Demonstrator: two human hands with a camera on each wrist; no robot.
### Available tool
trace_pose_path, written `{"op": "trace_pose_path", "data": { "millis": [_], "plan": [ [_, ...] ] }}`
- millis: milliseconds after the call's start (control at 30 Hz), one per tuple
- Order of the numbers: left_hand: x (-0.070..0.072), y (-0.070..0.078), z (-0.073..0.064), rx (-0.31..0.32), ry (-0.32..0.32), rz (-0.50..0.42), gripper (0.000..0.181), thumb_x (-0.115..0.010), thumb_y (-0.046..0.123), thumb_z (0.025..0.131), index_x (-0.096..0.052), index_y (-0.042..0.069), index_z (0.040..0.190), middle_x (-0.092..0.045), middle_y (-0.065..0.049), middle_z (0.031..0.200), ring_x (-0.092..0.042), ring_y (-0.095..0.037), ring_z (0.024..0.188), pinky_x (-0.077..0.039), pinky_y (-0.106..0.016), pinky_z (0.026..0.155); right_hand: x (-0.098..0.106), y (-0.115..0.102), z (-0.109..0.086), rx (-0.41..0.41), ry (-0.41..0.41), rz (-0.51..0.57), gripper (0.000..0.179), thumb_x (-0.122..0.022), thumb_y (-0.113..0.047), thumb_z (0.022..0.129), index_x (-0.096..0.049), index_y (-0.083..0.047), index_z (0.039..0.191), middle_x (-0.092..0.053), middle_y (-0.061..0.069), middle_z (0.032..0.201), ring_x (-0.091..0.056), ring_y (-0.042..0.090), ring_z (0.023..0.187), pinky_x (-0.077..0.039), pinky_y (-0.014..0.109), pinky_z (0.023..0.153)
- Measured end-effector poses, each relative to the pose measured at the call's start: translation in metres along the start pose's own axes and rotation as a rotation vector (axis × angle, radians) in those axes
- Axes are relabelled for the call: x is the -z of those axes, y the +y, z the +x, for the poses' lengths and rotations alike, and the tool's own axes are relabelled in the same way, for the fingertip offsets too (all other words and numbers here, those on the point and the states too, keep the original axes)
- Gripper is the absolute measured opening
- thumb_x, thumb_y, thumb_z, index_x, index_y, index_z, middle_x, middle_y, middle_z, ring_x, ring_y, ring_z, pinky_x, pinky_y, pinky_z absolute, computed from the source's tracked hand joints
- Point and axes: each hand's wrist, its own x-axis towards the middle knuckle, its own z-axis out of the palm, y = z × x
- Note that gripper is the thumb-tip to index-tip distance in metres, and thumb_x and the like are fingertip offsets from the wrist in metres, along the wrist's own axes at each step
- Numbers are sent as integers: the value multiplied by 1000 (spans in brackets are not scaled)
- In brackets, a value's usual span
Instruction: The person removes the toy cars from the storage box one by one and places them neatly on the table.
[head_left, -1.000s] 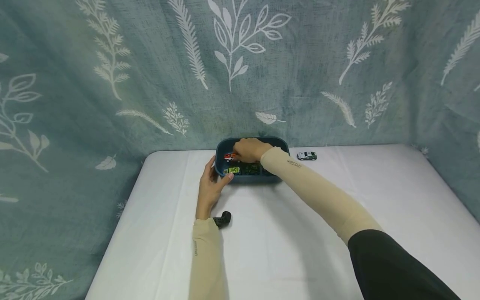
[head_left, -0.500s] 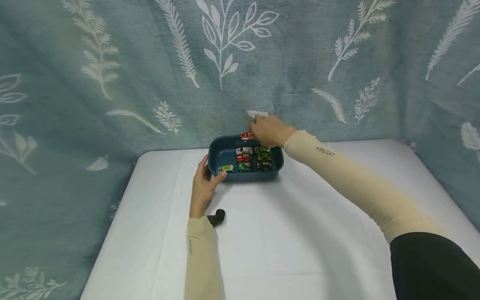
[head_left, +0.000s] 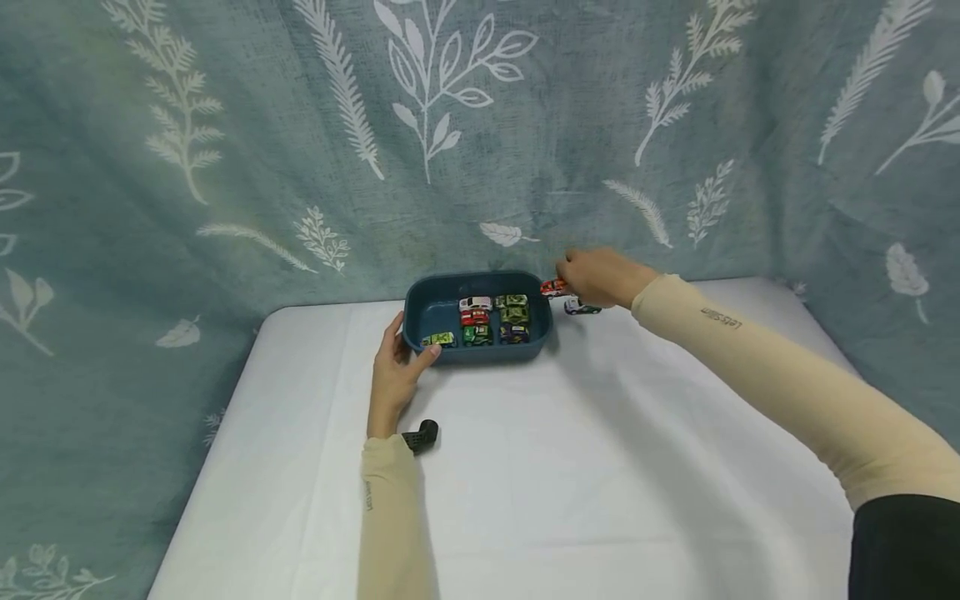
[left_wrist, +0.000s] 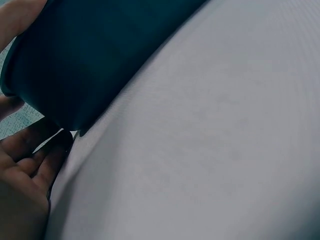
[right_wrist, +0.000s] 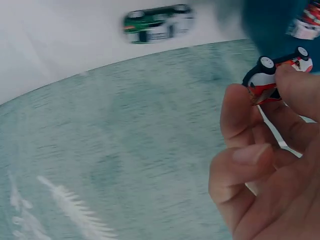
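In the head view a dark blue plastic bin (head_left: 480, 353) stands at the back of the table with several small toy cars inside. My left hand (head_left: 393, 375) grips its left front corner, thumb at the front rim and fingers along the left side; the left wrist view shows fingers (left_wrist: 37, 150) around that corner. Between thumb and fingers, my right hand (head_left: 606, 277) pinches an orange-red and white toy car (right_wrist: 265, 82), held just off the bin's right end. Below it on the table sits a green and white toy car (right_wrist: 160, 23), partly covered by the hand in the head view.
A white cloth covers the table (head_left: 570, 467), and a blue-green leaf-patterned curtain (head_left: 480, 150) hangs right behind it. Inside the bin, a white car (head_left: 476, 303) and a yellow-green car (head_left: 439, 340) lie among the others. A black wrist camera (head_left: 422, 437) sits on my left wrist.
My right hand has lifted the orange-red toy car out of the bin and carried it right, past the bin's right end. The left hand stays on the bin; the head view has shifted slightly.
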Motion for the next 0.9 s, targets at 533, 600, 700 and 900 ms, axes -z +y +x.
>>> {"op": "trace_pose_path", "data": {
  "millis": [533, 600, 700, 900],
  "plan": [
    [1, 0, 0, 6, 1, 8, 94, -87, 37, 90, -35, 26, 167, -54, -22, 156, -53, -35, 144, -38, -51, 125, -53, 29, -23, 7, 20, 12, 10, -65, -14, 105, -67, -6, 111, -64, 13, 97, -62, 29, 74, -56, 48, 65],
    [2, 1, -1, 4, 6, 12, 93, -87, 37, 90, -35, 26, 167, -55, -22, 155, -54, -35, 144, -38, -51, 125, -60, 31, -23, 6, 43, 19, 12, -66, -15, 105, -67, -6, 113, -64, 13, 97, -62, 29, 74, -56, 49, 65],
    [2, 1, -1, 1, 6, 19, 93, -86, 37, 91, -34, 26, 167, -55, -22, 155, -54, -35, 144, -38, -51, 125, -72, 32, -25, 13, 79, 28, 15, -66, -17, 105, -67, -6, 115, -64, 14, 98, -64, 31, 76, -57, 51, 67],
    [0, 1, -2, -9, -6, 34, 94, -85, 36, 92, -32, 29, 168, -58, -21, 152, -56, -36, 140, -39, -52, 124, -93, 31, -28, 22, 90, 48, 21, -68, -21, 106, -67, -5, 119, -66, 16, 105, -66, 29, 73, -59, 49, 68]
  ]
}}
